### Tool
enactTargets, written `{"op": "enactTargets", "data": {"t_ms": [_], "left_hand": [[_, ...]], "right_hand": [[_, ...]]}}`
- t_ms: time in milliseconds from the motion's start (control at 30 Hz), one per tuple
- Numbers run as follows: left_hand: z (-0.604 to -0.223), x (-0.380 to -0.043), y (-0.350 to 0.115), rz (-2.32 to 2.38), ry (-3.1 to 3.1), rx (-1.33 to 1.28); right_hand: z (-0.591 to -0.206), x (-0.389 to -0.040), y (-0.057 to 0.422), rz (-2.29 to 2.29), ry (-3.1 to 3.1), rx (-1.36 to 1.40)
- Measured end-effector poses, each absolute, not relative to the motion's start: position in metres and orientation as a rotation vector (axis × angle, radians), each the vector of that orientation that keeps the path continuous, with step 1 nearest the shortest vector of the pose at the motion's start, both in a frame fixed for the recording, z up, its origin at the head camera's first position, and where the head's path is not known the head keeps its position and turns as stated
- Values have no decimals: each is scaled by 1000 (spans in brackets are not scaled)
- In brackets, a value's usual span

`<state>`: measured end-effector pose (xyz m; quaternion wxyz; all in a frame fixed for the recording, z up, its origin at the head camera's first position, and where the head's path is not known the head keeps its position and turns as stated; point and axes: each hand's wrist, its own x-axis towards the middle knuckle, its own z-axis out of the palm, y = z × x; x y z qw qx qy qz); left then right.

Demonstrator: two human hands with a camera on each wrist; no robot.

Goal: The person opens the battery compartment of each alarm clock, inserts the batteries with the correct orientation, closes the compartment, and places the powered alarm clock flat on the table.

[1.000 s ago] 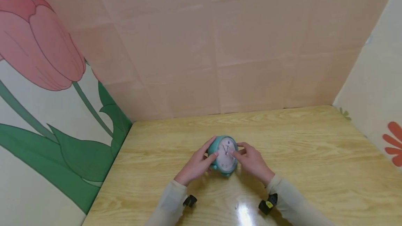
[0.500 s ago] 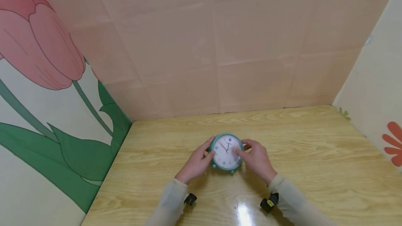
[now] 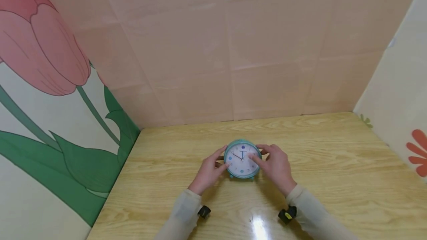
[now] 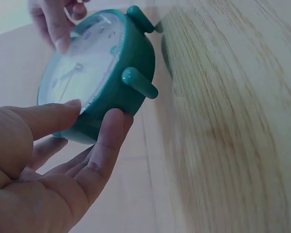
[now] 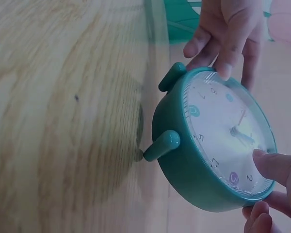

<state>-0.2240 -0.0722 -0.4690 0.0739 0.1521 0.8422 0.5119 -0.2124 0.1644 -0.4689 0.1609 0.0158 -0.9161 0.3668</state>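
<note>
A round teal alarm clock (image 3: 241, 165) with a white dial faces me above the middle of the wooden table. My left hand (image 3: 207, 175) grips its left side, thumb on the edge of the dial and fingers round the rim. On the other side my right hand (image 3: 277, 166) pinches the clock, its thumb lying over the dial and its fingers behind the rim. Two stubby feet (image 4: 139, 82) point down at the tabletop in the left wrist view. In the right wrist view one foot (image 5: 162, 145) is very close to the wood; I cannot tell whether it touches. The clock's back is hidden.
The wood-grain table (image 3: 160, 195) runs back to a pinkish-beige panel (image 3: 186, 47). A wall with a large tulip picture (image 3: 46, 47) bounds the left, and a pale wall with a red flower (image 3: 418, 153) the right. Dark wrist devices (image 3: 287, 214) hang beneath the sleeves.
The clock has turned from facing partly right to squarely facing me, and has become upright. Both hands have turned with it, shifting slightly right and away.
</note>
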Motion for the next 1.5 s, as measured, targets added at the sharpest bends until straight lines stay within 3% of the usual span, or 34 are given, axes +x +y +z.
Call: {"op": "enactTargets", "data": {"t_ms": [667, 1500], "left_hand": [[-474, -228, -61, 1583, 2653, 412], [-471, -232, -66, 1565, 2688, 319]], "right_hand": [[-470, -200, 170, 935, -2439, 191], [-471, -209, 173, 964, -2765, 146]]}}
